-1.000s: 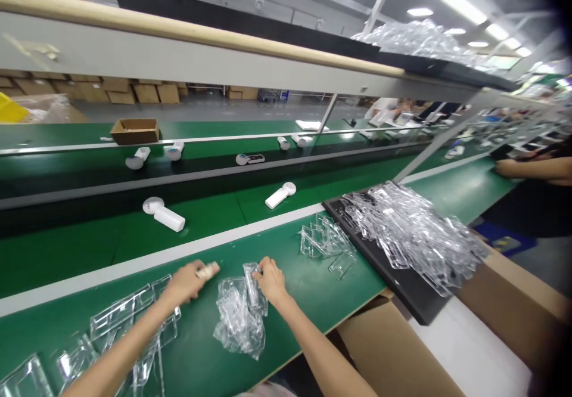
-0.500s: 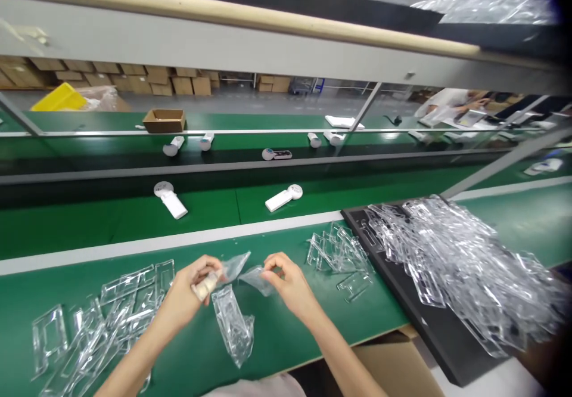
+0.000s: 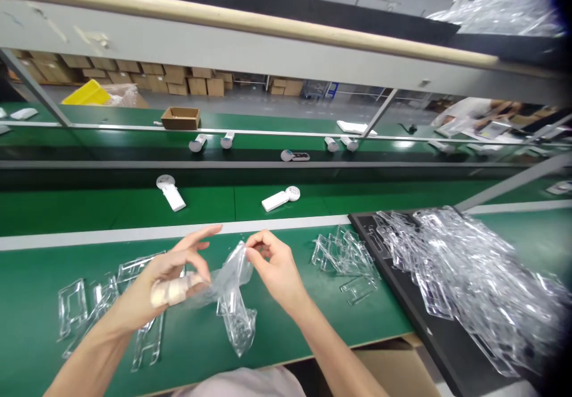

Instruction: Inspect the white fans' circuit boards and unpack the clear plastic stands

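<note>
My left hand, with a wrapped thumb, has its thumb and a bent finger together at the edge of a clear plastic bag; another finger is stretched out. My right hand pinches the upper corner of the same bag between thumb and forefinger. The thin film spans the gap between both hands. Just below hangs or lies a crumpled clear packet; whether it is part of the bag I cannot tell. Clear plastic frames lie left of my left hand, partly behind that arm.
To the right, a smaller heap of clear plastic pieces lies beside a black tray piled with more. White handheld devices with round heads rest on the green belt beyond. A shelf rail crosses above. Farther back are a small carton and a co-worker's arms.
My left hand has shifted left, its fingers opening out. My right hand has moved slightly left and up. The film, earlier seen as two separate flaps, now stretches between the hands. The view has shifted slightly.
</note>
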Action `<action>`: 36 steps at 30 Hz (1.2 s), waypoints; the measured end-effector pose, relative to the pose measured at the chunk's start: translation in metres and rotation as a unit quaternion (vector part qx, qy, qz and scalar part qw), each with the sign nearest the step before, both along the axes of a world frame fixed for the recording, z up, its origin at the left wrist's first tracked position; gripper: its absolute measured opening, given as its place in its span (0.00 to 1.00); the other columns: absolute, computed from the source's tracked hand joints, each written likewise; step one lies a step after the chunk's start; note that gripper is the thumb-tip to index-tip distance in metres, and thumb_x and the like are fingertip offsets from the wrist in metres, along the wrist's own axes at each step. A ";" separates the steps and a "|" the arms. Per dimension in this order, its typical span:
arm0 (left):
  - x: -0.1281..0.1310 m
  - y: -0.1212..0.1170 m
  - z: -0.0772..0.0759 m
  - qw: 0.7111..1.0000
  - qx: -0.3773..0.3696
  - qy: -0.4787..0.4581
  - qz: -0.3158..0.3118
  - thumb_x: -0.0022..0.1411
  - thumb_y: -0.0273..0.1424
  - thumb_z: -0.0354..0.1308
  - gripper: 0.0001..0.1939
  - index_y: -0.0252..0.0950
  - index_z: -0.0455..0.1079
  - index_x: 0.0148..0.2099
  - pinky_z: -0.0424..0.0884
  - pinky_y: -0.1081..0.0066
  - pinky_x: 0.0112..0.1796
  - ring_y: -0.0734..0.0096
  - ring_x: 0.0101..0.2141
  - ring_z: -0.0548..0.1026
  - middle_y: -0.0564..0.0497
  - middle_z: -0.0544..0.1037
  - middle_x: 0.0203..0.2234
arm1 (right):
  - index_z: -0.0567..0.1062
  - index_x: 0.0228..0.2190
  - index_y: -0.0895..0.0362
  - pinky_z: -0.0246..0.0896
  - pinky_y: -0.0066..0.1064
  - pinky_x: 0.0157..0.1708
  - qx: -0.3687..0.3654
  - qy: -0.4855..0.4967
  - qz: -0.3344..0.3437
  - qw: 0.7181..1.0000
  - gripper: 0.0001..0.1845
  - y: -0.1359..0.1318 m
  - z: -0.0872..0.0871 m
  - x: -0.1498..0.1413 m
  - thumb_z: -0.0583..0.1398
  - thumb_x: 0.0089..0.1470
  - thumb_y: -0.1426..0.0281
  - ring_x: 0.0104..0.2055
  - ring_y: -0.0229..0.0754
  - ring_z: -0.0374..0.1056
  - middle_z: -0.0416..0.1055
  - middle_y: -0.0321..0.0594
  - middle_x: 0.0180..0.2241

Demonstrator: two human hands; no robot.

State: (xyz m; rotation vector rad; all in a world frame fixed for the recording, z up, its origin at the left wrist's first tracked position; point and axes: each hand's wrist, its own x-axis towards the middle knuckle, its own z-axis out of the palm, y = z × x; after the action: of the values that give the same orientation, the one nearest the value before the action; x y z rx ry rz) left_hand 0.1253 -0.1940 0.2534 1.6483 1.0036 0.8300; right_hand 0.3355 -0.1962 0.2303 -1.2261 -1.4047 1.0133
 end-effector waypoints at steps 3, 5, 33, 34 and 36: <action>0.004 -0.003 -0.005 0.998 0.003 0.067 0.004 0.53 0.36 0.58 0.06 0.40 0.74 0.29 0.65 0.63 0.48 0.51 0.52 0.66 0.48 0.67 0.55 | 0.69 0.26 0.56 0.58 0.25 0.29 0.002 0.058 0.050 0.997 0.01 0.004 0.005 -0.023 0.56 0.47 0.72 0.27 0.33 0.62 0.67 0.32 0.26; 0.005 -0.001 -0.013 0.994 0.020 0.092 0.055 0.53 0.37 0.57 0.08 0.39 0.73 0.31 0.67 0.66 0.43 0.56 0.43 0.71 0.46 0.74 0.45 | 0.69 0.26 0.56 0.58 0.25 0.26 -0.021 0.111 0.077 0.991 0.01 0.007 0.005 -0.033 0.57 0.46 0.72 0.25 0.33 0.61 0.66 0.32 0.25; -0.001 -0.039 -0.110 0.889 -0.367 -0.200 0.188 0.42 0.43 0.68 0.22 0.36 0.76 0.39 0.65 0.74 0.28 0.72 0.26 0.70 0.50 0.76 0.26 | 0.56 0.59 0.49 0.64 0.30 0.34 -0.123 -0.185 0.110 0.969 0.28 -0.071 -0.097 -0.023 0.51 0.57 0.64 0.29 0.42 0.69 0.74 0.33 0.30; 0.001 -0.036 -0.110 0.897 -0.344 -0.190 0.205 0.42 0.44 0.67 0.20 0.35 0.76 0.35 0.65 0.74 0.29 0.71 0.27 0.70 0.49 0.75 0.26 | 0.56 0.59 0.48 0.64 0.29 0.33 -0.113 -0.187 0.118 0.969 0.27 -0.072 -0.098 -0.024 0.50 0.58 0.63 0.29 0.42 0.69 0.74 0.34 0.31; 0.003 -0.030 -0.110 0.915 -0.280 -0.158 0.245 0.40 0.45 0.67 0.19 0.35 0.73 0.28 0.63 0.73 0.28 0.72 0.25 0.68 0.51 0.73 0.23 | 0.58 0.58 0.46 0.64 0.30 0.37 -0.086 -0.181 0.116 0.973 0.25 -0.071 -0.104 -0.026 0.48 0.60 0.62 0.35 0.43 0.71 0.75 0.36 0.37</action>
State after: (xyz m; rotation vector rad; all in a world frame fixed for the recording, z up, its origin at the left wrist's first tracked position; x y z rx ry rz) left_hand 0.1286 -0.2244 0.1433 0.7518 1.2920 0.9799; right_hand 0.3091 -0.2675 0.1259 -1.4526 -1.8057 1.1289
